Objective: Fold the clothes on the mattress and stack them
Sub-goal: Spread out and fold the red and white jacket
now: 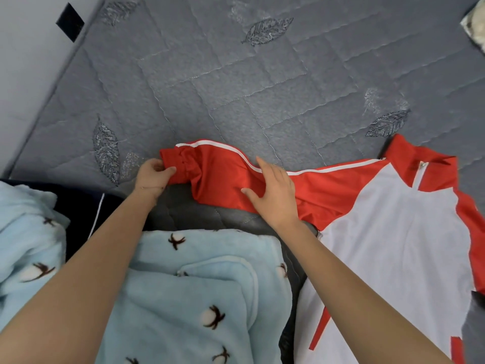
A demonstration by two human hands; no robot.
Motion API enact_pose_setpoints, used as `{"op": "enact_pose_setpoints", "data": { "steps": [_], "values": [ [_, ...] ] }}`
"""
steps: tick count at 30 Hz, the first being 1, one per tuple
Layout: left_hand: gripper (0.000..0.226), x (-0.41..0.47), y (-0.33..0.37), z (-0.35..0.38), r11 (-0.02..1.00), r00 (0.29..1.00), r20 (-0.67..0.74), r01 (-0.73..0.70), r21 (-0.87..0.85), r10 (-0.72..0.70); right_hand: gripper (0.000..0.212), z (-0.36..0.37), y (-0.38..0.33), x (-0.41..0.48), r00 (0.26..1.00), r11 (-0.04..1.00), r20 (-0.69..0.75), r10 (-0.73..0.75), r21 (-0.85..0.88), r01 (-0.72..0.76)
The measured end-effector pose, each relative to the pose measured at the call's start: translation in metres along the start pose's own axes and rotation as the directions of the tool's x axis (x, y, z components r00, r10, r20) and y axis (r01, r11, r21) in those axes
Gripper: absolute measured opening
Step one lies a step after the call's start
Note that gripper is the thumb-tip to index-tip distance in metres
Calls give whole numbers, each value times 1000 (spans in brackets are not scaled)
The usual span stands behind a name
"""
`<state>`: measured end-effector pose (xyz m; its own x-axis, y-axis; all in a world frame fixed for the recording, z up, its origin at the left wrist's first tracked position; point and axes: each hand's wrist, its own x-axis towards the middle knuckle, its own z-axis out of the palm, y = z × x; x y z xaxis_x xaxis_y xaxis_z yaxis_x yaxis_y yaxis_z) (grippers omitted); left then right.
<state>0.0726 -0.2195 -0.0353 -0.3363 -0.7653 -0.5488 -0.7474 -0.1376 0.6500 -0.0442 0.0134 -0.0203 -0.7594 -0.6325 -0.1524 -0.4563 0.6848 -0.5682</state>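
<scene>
A red and white zip jacket (393, 232) lies flat on the grey quilted mattress (236, 88), collar at the far right. Its red sleeve (223, 174), edged with a white stripe, stretches out to the left. My left hand (153, 173) pinches the sleeve's cuff at its left end. My right hand (273, 195) lies flat on the middle of the sleeve with fingers spread and straight. A light blue fleece garment (189, 298) with a cotton-flower print sits folded near me, under my forearms.
More light blue fleece (23, 232) lies bunched at the left, over a dark navy garment with a white stripe (86, 206). A pale wall (23, 74) borders the mattress on the left. A whitish object (476, 24) shows at the top right corner.
</scene>
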Motion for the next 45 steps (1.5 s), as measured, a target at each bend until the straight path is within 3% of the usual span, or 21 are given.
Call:
{"op": "enact_pose_setpoints", "data": {
  "steps": [2, 7, 10, 14, 15, 18, 21, 23, 25, 29, 35, 38, 45],
  "values": [
    [27, -11, 14, 4, 993, 996, 17, -88, -78, 89, 75, -5, -3, -3, 1000, 999, -14, -17, 35, 18],
    [28, -59, 57, 34, 936, 948, 204, -176, -305, 245, 65, -16, -11, -17, 995, 931, -5, 96, 354, -88],
    [26, -93, 75, 61, 913, 887, 286, -278, -297, 363, 49, -26, -15, -26, 949, 711, 93, 302, 640, -290],
    [23, -138, 84, 105, 869, 741, 455, -401, -291, 494, 39, -46, -1, -30, 881, 392, 201, 428, 837, -381],
    [21, -147, 83, 116, 864, 697, 512, -420, -277, 503, 39, -52, 5, -31, 867, 339, 220, 446, 856, -391],
    [46, -169, 83, 142, 870, 586, 670, -450, -200, 457, 22, -69, 31, -39, 831, 226, 217, 512, 899, -375],
    [40, -187, 84, 161, 804, 567, 621, -566, -183, 541, 11, -87, 62, -48, 745, 136, 204, 635, 920, -368],
    [35, -195, 83, 174, 714, 598, 480, -695, -90, 642, 12, -101, 84, -52, 699, 147, 163, 696, 921, -361],
    [44, -201, 80, 187, 658, 625, 428, -748, 87, 653, 11, -116, 103, -57, 668, 164, 113, 735, 927, -337],
    [67, -211, 70, 220, 502, 661, 514, -750, 430, 547, 14, -147, 144, -72, 641, 226, 17, 767, 928, -295],
    [71, -247, 67, 298, 292, 563, 619, -822, 489, 547, 15, -193, 215, -101, 607, 274, -60, 792, 924, -266],
    [68, -265, 65, 338, 276, 557, 615, -824, 495, 558, 11, -208, 255, -116, 585, 281, -88, 807, 927, -249],
    [62, -307, 45, 404, 400, 590, 634, -807, 434, 500, 8, -222, 343, -150, 502, 281, -130, 855, 930, -239]
  ]
}}
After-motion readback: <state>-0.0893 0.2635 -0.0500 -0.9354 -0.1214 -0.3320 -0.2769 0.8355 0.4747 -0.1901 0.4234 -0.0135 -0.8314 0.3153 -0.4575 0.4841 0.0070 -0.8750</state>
